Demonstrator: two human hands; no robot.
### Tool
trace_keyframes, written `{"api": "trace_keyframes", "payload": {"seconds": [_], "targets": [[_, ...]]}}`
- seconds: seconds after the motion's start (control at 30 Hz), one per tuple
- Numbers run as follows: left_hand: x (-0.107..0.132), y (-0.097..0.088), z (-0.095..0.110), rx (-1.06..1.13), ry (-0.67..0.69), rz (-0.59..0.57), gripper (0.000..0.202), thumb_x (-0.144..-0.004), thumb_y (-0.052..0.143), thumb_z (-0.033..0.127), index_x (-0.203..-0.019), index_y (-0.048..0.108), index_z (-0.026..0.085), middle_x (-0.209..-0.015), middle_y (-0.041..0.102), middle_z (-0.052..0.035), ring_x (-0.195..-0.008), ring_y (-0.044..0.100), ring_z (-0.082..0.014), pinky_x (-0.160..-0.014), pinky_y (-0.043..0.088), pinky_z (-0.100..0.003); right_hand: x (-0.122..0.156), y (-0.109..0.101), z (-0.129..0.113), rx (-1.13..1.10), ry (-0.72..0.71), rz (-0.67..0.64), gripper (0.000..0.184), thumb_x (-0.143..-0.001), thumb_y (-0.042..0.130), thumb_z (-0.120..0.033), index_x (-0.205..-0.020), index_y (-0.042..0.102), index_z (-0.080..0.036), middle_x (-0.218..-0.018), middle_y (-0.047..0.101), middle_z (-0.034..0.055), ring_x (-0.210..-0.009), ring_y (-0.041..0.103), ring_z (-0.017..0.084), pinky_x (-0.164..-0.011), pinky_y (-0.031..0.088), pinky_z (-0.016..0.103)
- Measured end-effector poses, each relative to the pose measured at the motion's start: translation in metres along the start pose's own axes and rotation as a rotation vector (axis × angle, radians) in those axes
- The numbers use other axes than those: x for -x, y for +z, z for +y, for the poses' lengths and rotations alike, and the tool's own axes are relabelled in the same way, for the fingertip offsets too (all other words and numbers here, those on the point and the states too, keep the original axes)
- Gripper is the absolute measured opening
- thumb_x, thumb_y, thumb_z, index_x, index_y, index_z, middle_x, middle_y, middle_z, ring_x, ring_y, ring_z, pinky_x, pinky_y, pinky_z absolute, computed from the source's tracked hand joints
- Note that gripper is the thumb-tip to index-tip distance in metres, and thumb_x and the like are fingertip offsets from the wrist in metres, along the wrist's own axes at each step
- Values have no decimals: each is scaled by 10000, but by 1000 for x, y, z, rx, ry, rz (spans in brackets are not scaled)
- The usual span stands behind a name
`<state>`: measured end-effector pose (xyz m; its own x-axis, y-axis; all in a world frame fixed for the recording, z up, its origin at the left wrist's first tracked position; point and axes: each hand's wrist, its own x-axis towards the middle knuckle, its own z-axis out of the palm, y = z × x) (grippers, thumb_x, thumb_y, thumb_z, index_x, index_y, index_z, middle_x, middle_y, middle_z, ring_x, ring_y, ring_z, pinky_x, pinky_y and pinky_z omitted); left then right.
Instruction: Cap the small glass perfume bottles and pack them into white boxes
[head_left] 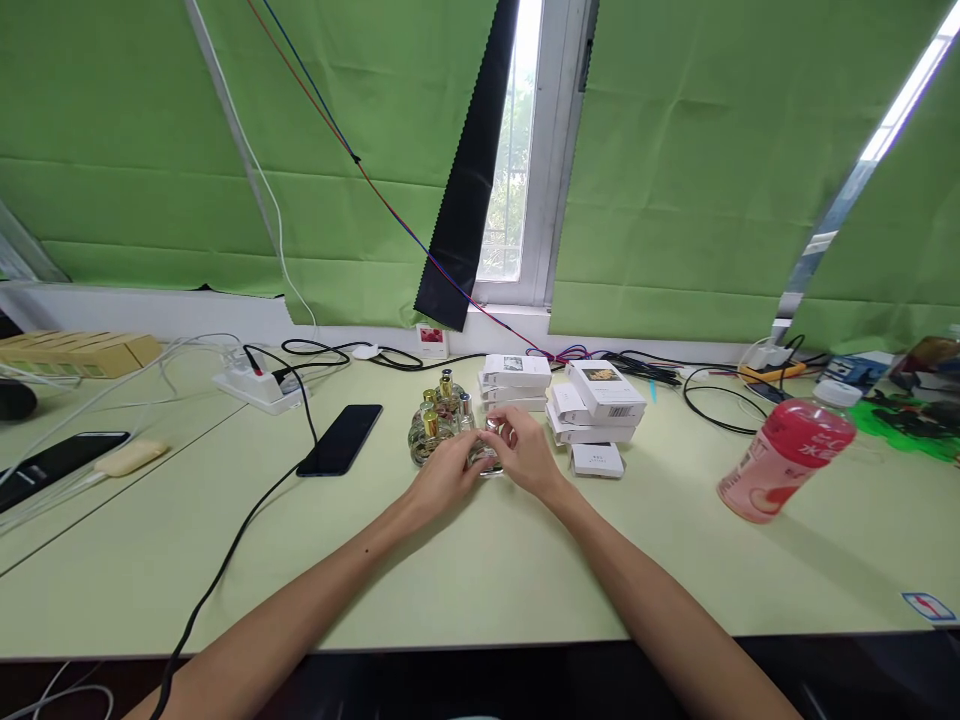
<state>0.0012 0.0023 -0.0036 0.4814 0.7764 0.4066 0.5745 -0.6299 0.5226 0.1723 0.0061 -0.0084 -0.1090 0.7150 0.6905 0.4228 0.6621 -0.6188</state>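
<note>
Both hands meet at a small glass perfume bottle (491, 471) standing on the table, partly hidden behind my fingers. My left hand (448, 466) is closed around the bottle's left side, low down. My right hand (528, 452) pinches at its silvery top, with fingertips bent over it. Just left of and behind my left hand stands a tight group of similar glass bottles (420, 440), some with gold caps and some with silver ones. Small white boxes (516, 372) are stacked behind my hands, and more white boxes (606, 390) lie piled to the right.
A black phone (340, 440) lies left of the bottles, with a black cable (247, 520) running past it. A pink drink bottle (787, 455) stands at the right. Along the wall are a white power strip (259, 388) and tangled cables. A yellowish carton (82, 353) sits far left.
</note>
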Motion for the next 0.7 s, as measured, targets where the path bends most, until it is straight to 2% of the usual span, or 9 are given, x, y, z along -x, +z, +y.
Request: {"api": "trace_keyframes", "payload": {"seconds": [0.17, 0.37, 0.53, 0.7], "targets": [[0, -1, 1, -31, -18, -14, 173, -950, 571, 317, -1010, 655, 178, -762, 683, -31, -691, 635, -211, -726, 490, -321, -1, 0, -1, -10, 31, 17, 138, -902, 666, -330, -948, 625, -207, -907, 634, 19, -641, 532, 130, -643, 489, 272], [-1, -2, 1, -20, -4, -31, 169, -951, 556, 275, -1057, 652, 187, -849, 713, -38, -665, 627, -189, -707, 478, -306, 2, -2, -4, 8, -24, -52, 236, -927, 593, -233, -1157, 645, -213, -1063, 675, 57, -655, 554, 129, -631, 495, 268], [-1, -1, -2, -45, -4, -25, 172, -957, 558, 304, -1039, 649, 183, -883, 717, -39, -635, 601, -169, -679, 456, -292, 1, -1, -4, 10, -20, -54, 158, -932, 558, -223, -1058, 652, -211, -1001, 662, 54, -681, 557, 146, -658, 487, 280], [0, 0, -3, -49, -6, -14, 181, -953, 558, 321, -1021, 645, 177, -809, 698, -30, -635, 590, -176, -672, 450, -294, -2, 2, 3, 2, -12, -15, 95, -923, 621, -285, -963, 628, -199, -921, 624, 32, -682, 530, 143, -669, 473, 279]]}}
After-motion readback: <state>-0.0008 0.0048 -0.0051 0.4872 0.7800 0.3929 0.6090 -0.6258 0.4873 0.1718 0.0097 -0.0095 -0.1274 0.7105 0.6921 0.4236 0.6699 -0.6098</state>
